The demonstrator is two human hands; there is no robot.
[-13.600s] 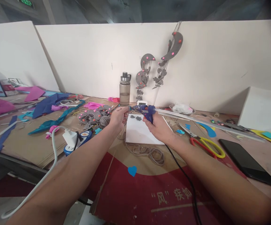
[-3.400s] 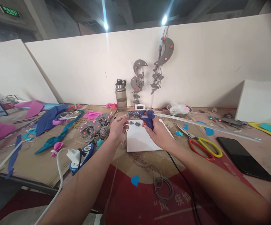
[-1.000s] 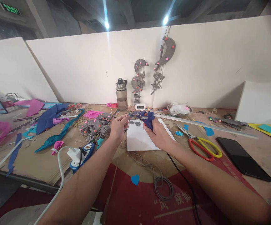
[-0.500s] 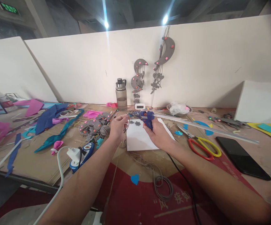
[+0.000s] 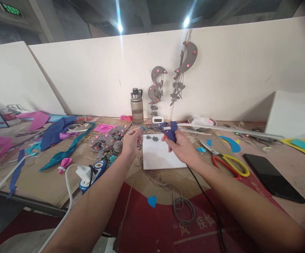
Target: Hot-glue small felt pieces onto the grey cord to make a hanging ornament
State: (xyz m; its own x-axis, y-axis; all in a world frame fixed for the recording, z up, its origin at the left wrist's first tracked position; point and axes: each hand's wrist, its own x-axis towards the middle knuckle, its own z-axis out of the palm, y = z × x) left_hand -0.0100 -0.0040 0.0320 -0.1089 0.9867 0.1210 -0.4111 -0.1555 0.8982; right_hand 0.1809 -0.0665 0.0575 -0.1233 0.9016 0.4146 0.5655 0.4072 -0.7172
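My right hand [image 5: 181, 144] is wrapped around the handle of a blue hot glue gun [image 5: 170, 130], a long clear glue stick [image 5: 234, 130] running out of its back to the right. The nozzle points left toward my left hand [image 5: 131, 141], with a gap between them. Pinched in my left fingertips is a small blue-teal piece [image 5: 143, 128], its shape hard to make out; a grey cord seems to hang beside the fingers. Between the hands lies a white sheet [image 5: 163, 156] with small grey flower-like pieces [image 5: 154, 138] near its far edge.
Scissors [image 5: 230, 163] and a black phone [image 5: 272, 177] lie right. A power strip [image 5: 94, 177] and grey felt ornaments [image 5: 106, 140] are left. A bottle [image 5: 137, 107] stands behind. A coiled cord [image 5: 184, 211] and blue heart [image 5: 152, 201] lie in front; moon ornaments [image 5: 191, 56] hang on the board.
The glue gun has moved right, away from my left hand, and its glue stick now lies at a flatter angle. My left hand has shifted slightly left, still pinching.
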